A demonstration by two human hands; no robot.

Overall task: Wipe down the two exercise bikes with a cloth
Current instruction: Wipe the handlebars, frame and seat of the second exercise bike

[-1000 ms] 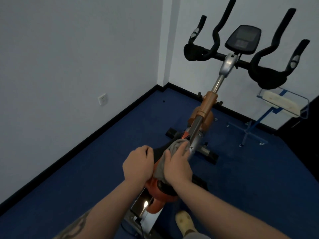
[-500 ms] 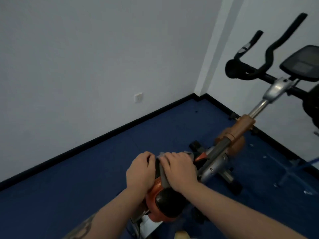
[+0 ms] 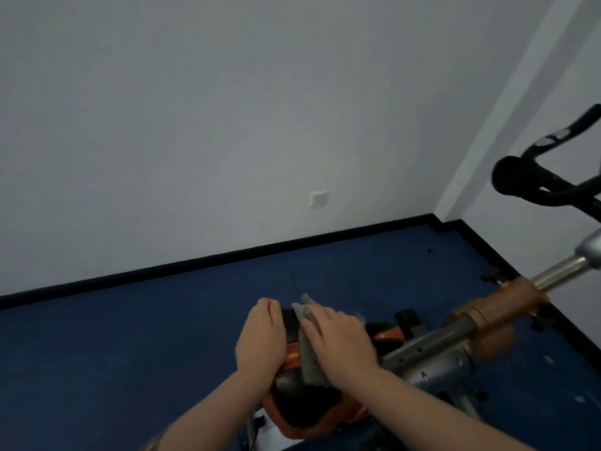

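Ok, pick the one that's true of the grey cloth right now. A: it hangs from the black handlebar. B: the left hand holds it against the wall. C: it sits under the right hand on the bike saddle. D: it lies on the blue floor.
C: the grey cloth lies under the right hand on the black and orange saddle, while the left hand grips the saddle's edge beside it.

Both forearms bare, no sleeves; dark tattoo (image 3: 153, 442) on the left forearm near the bottom edge
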